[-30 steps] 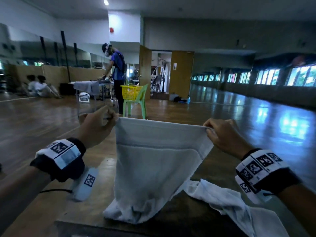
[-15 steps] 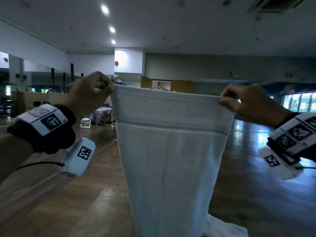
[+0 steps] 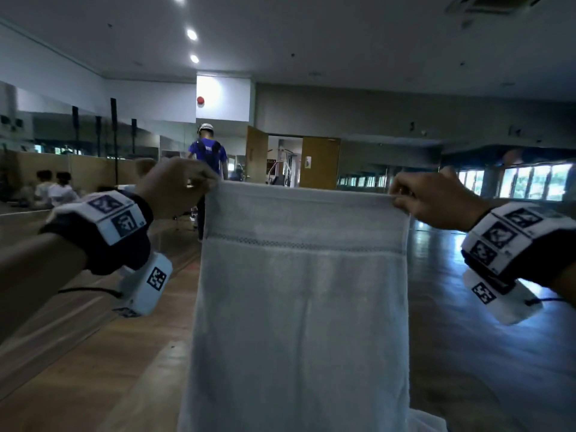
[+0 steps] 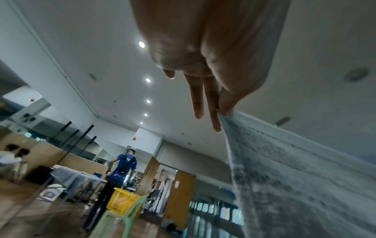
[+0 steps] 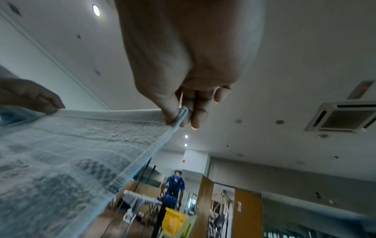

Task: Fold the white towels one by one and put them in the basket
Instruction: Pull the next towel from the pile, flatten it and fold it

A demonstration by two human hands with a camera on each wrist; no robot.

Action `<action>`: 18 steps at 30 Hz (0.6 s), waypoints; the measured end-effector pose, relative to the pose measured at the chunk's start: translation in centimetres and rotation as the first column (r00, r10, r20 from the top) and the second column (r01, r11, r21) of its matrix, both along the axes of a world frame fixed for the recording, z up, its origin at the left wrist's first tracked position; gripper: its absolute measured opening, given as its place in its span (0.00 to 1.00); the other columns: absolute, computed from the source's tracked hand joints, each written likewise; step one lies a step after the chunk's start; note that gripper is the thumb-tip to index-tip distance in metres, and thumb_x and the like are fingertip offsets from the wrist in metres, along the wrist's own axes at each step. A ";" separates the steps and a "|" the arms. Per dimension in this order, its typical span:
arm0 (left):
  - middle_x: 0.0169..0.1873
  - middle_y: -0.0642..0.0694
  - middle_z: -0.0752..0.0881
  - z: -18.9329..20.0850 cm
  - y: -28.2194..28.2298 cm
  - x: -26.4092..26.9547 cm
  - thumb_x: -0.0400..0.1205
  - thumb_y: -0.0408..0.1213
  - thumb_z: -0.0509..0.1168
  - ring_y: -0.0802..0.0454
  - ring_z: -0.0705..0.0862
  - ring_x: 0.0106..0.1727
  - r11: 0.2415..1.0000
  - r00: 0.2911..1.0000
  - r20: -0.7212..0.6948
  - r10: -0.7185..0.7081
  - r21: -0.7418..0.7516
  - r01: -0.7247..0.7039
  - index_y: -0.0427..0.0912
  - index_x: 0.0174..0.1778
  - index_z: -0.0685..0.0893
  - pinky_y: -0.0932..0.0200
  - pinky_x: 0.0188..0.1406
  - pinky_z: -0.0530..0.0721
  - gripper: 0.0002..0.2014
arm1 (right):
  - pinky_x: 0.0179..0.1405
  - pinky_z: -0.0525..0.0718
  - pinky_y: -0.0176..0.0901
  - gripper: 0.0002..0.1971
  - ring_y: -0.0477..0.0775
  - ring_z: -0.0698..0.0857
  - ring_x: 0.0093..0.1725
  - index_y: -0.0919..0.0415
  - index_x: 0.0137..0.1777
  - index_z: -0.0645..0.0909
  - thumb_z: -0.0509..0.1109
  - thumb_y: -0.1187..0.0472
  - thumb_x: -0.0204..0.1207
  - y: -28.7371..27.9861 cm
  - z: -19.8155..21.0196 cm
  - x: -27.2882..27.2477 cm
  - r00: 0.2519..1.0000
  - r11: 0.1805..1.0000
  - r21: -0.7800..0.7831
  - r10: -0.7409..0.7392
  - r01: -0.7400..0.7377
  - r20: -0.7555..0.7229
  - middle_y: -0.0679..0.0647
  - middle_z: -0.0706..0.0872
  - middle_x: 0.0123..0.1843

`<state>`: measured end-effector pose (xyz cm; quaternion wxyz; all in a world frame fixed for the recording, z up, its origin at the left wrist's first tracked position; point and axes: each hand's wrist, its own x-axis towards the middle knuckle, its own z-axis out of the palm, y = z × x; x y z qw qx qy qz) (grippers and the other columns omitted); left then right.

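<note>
The white terry towel with a woven band [image 3: 299,307] hangs spread in the air, its top corners pinched in the grip of the left hand [image 3: 174,188] and the right hand [image 3: 436,202]. The step looks like squaring up before folding; next, probably bringing the corners together evenly.

1 white towel [image 3: 299,307] held up, 2 hands, left hand [image 3: 174,185] and right hand [image 3: 436,201], 1 yellow basket [image 4: 122,201], 1 green chair [image 4: 122,219], 1 standing person in blue [image 3: 207,154]
</note>
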<state>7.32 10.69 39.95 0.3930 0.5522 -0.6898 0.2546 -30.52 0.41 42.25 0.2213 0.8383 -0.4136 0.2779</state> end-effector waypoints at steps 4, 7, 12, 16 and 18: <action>0.43 0.35 0.89 -3.8 -4.1 1.0 0.77 0.25 0.65 0.42 0.86 0.41 0.992 0.995 0.000 0.101 0.070 -0.101 0.34 0.49 0.87 0.56 0.42 0.76 0.08 | 0.66 0.60 0.53 0.02 0.57 0.84 0.51 0.50 0.46 0.75 0.65 0.57 0.79 -4.5 -4.1 1.5 0.999 0.998 0.049 -0.029 0.030 -0.025 0.50 0.84 0.42; 0.47 0.36 0.89 -3.0 -6.1 1.2 0.78 0.26 0.62 0.42 0.85 0.44 0.990 0.988 -0.086 0.126 -0.054 -0.131 0.36 0.51 0.85 0.53 0.45 0.78 0.10 | 0.66 0.60 0.54 0.04 0.60 0.84 0.54 0.55 0.50 0.78 0.64 0.58 0.79 -6.7 -3.1 2.9 0.987 0.998 -0.052 -0.028 0.036 0.159 0.56 0.87 0.49; 0.46 0.35 0.89 -6.2 -7.5 1.6 0.78 0.25 0.62 0.39 0.87 0.46 0.991 0.990 -0.091 0.106 -0.068 -0.113 0.35 0.52 0.86 0.53 0.44 0.79 0.10 | 0.71 0.63 0.60 0.02 0.59 0.84 0.52 0.53 0.45 0.77 0.65 0.60 0.78 -8.8 -5.6 3.5 0.971 0.998 0.046 0.018 -0.030 0.238 0.54 0.86 0.45; 0.40 0.43 0.89 -15.5 -6.9 1.2 0.76 0.36 0.61 0.47 0.87 0.45 0.989 0.994 -0.059 0.093 0.124 -0.086 0.42 0.45 0.86 0.61 0.44 0.70 0.09 | 0.60 0.67 0.53 0.04 0.56 0.84 0.53 0.49 0.43 0.78 0.67 0.61 0.76 -8.6 -14.6 2.7 0.993 0.986 0.158 0.040 -0.057 0.109 0.51 0.87 0.47; 0.38 0.57 0.85 -21.3 -5.8 0.8 0.74 0.46 0.58 0.56 0.84 0.47 0.950 0.990 -0.013 0.142 0.282 -0.133 0.54 0.41 0.83 0.59 0.50 0.62 0.08 | 0.57 0.69 0.52 0.05 0.54 0.85 0.52 0.44 0.40 0.75 0.63 0.57 0.73 -8.0 -20.6 1.9 0.997 0.955 0.287 0.071 -0.080 0.041 0.48 0.87 0.45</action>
